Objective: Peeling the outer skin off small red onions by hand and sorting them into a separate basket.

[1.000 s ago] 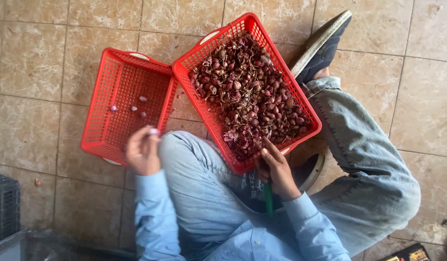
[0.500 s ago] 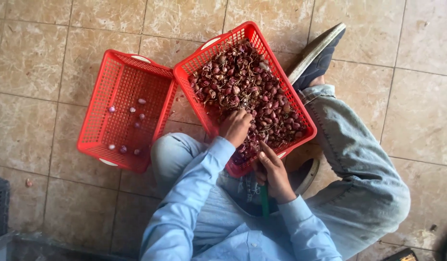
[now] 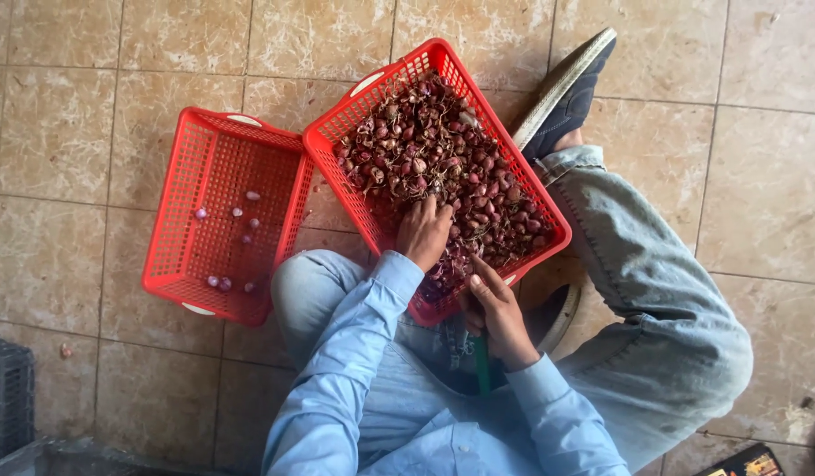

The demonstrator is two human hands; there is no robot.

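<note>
A red plastic basket [image 3: 377, 81] heaped with unpeeled reddish shallots [image 3: 443, 167] leans on my lap. My left hand [image 3: 422, 231] lies palm down on the near part of the pile, its fingertips buried among the shallots, so what it grips is hidden. At the basket's near rim, my right hand [image 3: 496, 308] is closed around a thin tool with a green handle [image 3: 483, 368] that sticks out below the fist. Beside it on the left, a second red basket [image 3: 174, 211] holds several peeled purple shallots [image 3: 245, 227].
I sit on a beige tiled floor [image 3: 108, 79] in jeans and a light blue shirt. My shoe [image 3: 570, 88] rests beyond the full basket's right side. A dark slatted crate [image 3: 7, 401] stands at the lower left edge. A small scrap [image 3: 66, 351] lies on the tiles.
My left hand has swung from the near rim of the left basket over to the shallot pile in the right basket. The right hand has stayed at the rim.
</note>
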